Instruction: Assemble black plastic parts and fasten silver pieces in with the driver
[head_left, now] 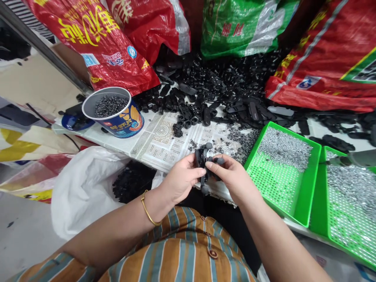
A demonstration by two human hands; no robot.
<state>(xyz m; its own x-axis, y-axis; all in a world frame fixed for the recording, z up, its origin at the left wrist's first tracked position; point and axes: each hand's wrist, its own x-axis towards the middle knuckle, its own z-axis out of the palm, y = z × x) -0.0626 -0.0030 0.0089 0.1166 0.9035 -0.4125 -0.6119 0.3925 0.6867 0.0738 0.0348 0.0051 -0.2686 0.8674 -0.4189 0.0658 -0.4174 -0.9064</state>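
Close to the table's front edge, my left hand [182,178] and my right hand [232,176] are together around a black plastic part [201,157] with several rounded arms. The left thumb and fingers pinch its left side. My right thumb and fingers close on its right side, by a rounded knob. Under and beyond the hands lies a patterned tabletop [147,147] with tiny black pieces [241,137] scattered on it. A heap of larger black plastic parts [211,82] spreads behind.
A paper tub [123,123] of small black pieces stands at the left. Green trays [296,196] of small silver pieces lie at the right, with a tool [361,158] over the far one. Red and green sacks [241,27] line the back; a white sack [79,188] hangs front left.
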